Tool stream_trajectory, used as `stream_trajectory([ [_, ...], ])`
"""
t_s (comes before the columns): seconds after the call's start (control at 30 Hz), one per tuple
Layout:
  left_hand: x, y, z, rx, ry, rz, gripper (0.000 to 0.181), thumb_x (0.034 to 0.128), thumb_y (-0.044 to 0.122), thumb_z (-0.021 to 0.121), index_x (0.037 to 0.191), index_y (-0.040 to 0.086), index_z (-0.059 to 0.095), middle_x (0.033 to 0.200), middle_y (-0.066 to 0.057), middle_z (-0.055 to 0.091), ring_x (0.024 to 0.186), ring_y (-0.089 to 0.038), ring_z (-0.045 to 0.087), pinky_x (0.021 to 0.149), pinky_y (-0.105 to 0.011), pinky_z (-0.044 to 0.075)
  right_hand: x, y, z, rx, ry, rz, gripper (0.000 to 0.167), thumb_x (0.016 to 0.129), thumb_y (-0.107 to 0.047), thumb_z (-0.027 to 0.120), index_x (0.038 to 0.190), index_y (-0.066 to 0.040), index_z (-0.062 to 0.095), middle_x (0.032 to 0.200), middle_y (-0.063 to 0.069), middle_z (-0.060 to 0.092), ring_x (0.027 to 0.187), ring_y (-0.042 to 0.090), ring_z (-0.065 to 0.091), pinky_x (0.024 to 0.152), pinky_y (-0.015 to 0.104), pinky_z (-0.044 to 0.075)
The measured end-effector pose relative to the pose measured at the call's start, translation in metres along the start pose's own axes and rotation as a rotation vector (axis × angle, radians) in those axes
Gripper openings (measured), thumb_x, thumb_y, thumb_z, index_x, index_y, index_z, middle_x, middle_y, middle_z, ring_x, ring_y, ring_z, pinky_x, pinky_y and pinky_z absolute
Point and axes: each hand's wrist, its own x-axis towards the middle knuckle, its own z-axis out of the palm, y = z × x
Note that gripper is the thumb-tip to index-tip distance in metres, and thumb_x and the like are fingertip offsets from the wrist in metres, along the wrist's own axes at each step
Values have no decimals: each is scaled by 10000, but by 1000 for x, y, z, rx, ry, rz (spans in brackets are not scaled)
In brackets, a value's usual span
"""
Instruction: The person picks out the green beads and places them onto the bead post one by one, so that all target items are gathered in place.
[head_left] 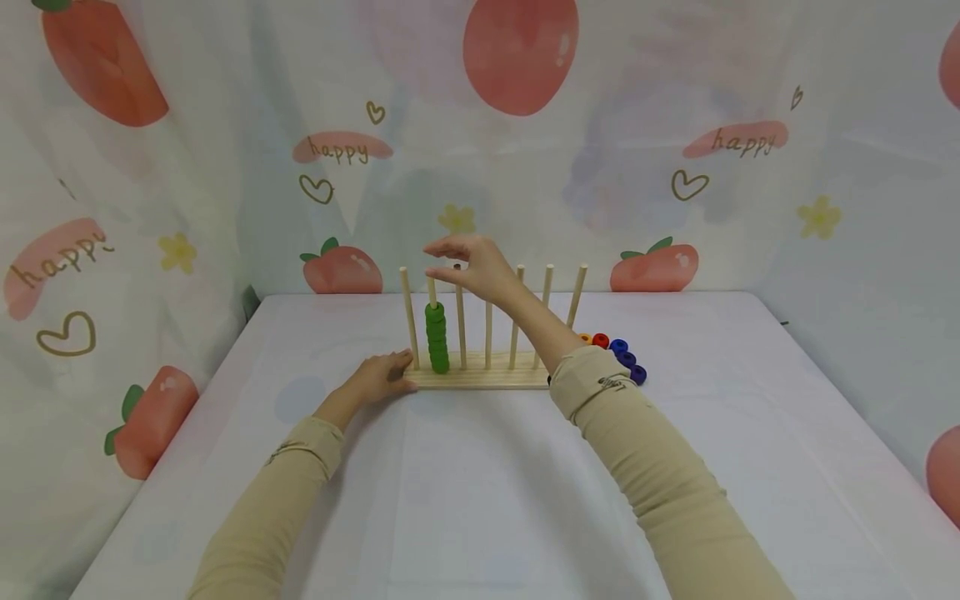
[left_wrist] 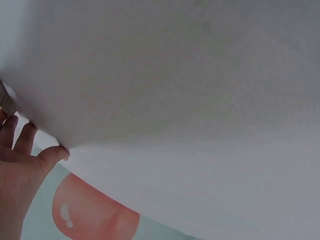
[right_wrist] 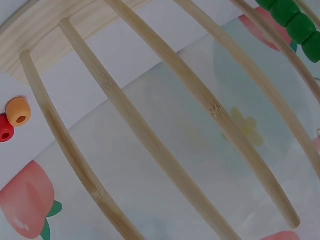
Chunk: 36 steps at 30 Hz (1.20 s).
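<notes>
A wooden peg rack (head_left: 480,381) with several upright pegs stands on the table. Green beads (head_left: 437,337) are stacked on its second peg from the left; they also appear at the upper right corner of the right wrist view. Just by the top of that peg is my right hand (head_left: 480,267), thumb and fingers apart, with nothing visible between them. My left hand (head_left: 378,377) grips the left end of the rack's base, thumb toward the front. In the left wrist view, part of the left hand (left_wrist: 25,160) shows beside a small corner of the base (left_wrist: 7,100).
Loose beads lie right of the rack, partly behind my right forearm: a red bead (head_left: 601,341), an orange bead (right_wrist: 19,110) and several blue and purple beads (head_left: 628,359). A white cloth covers the table (head_left: 480,483). Behind hangs a printed fabric wall (head_left: 525,183).
</notes>
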Motion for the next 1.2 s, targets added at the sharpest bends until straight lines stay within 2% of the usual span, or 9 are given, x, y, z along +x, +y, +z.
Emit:
stream_trajectory([
  [0.3,1,3,-2,6,12,16,654,898,302,635,1396,-45,393,1455,-222,382,1323,-445,371,1102,-573,269,-1,1,-3,53,10,-8,337,868,-97,673,1183,15,627,1219,184,630,1189,268,568,1035,305,439],
  [0.43,2,5,-8,28,-4,32,657,894,297,643,1385,-65,400,1444,-232,398,1325,-422,382,1107,-518,302,-3,-1,-5,76,12,-13,325,885,-85,651,1187,29,620,1232,187,620,1203,272,553,1047,299,429],
  [0.57,5,5,-10,32,-29,17,676,889,314,646,1392,-59,393,1458,-208,393,1348,-385,371,1118,-483,305,-6,-2,-7,51,11,-16,310,897,-85,634,1183,34,619,1234,186,617,1197,277,553,1041,310,434],
  [0.87,3,7,-9,152,-12,84,661,878,321,660,1345,-94,444,1408,-254,436,1272,-406,461,1059,-486,382,-18,-1,-11,4,-6,-41,309,905,-92,625,1187,36,614,1226,191,617,1177,291,563,1027,332,445],
  [1.03,1,12,-10,196,-19,67,644,882,343,652,1334,-78,472,1402,-250,453,1258,-409,476,1043,-492,398,-27,-1,-15,-35,11,-69,298,901,-87,628,1171,38,623,1205,189,629,1161,295,574,1014,352,458],
  [1.2,0,17,-10,233,46,28,565,849,362,689,1230,-43,592,1304,-244,555,1200,-393,536,1005,-485,436,-40,-2,-24,-60,26,-79,305,900,-78,627,1186,27,620,1220,179,625,1159,297,570,1002,389,463],
])
